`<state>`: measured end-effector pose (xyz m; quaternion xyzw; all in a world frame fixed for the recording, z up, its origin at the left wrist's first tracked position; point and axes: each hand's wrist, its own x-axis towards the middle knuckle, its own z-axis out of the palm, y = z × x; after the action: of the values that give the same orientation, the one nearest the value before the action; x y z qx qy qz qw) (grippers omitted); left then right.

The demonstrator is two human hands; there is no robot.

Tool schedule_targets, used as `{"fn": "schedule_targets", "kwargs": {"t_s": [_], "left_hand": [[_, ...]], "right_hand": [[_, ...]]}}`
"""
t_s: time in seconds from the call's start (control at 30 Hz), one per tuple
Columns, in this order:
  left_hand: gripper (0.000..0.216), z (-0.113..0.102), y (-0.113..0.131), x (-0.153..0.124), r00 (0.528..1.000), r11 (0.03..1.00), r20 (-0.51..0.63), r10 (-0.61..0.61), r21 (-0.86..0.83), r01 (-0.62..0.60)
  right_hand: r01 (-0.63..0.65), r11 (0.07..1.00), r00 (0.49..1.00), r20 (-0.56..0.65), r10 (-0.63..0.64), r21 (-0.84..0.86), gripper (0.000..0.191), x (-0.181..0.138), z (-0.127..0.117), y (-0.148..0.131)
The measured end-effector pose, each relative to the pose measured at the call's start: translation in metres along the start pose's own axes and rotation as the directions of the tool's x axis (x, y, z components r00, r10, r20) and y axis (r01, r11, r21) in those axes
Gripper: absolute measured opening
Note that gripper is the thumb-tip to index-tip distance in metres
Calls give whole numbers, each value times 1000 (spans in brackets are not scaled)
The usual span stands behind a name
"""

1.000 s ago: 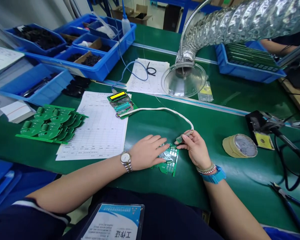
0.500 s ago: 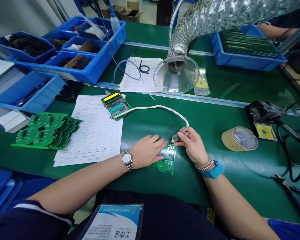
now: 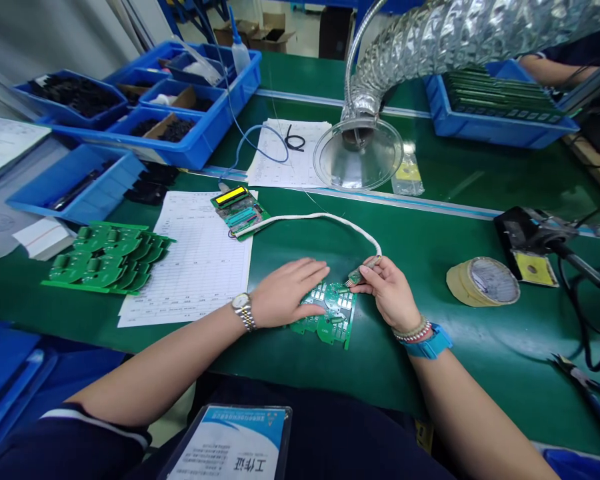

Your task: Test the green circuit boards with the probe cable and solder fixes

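Observation:
A green circuit board (image 3: pixel 327 315) lies flat on the green mat in front of me. My left hand (image 3: pixel 286 291) rests on its left part, fingers stretched out flat. My right hand (image 3: pixel 389 291) pinches a small probe connector (image 3: pixel 356 274) against the board's upper right corner. From the connector a white braided cable (image 3: pixel 325 220) arcs back to a small tester board with a lit yellow display (image 3: pixel 238 207).
A stack of green boards (image 3: pixel 109 257) and a printed form (image 3: pixel 195 257) lie to the left. Blue bins (image 3: pixel 145 110) line the back left. A foil fume duct with clear hood (image 3: pixel 359 155), a tape roll (image 3: pixel 483 283), a soldering iron stand (image 3: pixel 527 240) and cutters (image 3: pixel 583 383) sit right.
My left hand slid left off the board, uncovering more of its surface. My right hand keeps the connector on the board's corner.

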<state>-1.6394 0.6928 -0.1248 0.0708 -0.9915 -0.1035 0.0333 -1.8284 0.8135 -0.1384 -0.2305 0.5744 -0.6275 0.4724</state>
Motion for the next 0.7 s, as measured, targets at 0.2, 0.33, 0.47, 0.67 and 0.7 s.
{"fn": "schedule_targets", "kwargs": {"t_s": [0.2, 0.33, 0.47, 0.67, 0.7], "left_hand": [[74, -2, -26, -36, 992, 988, 59, -110, -100, 115], [83, 8, -21, -41, 994, 990, 60, -87, -109, 93], [88, 13, -18, -39, 997, 993, 52, -60, -96, 64], [83, 13, -19, -40, 999, 996, 33, -37, -79, 39], [82, 13, -18, -40, 999, 996, 30, -37, -77, 39]], "right_hand": [[-13, 1000, 1000, 10, 13, -14, 31, 0, -1, -1], [-20, 999, 1000, 0, 20, -38, 30, -1, -1, -2], [-19, 998, 1000, -13, 18, -55, 29, -1, -1, -2], [-4, 998, 1000, -22, 3, -59, 30, -1, 0, -1], [-3, 998, 1000, -22, 1, -61, 29, -1, 0, -1]]}}
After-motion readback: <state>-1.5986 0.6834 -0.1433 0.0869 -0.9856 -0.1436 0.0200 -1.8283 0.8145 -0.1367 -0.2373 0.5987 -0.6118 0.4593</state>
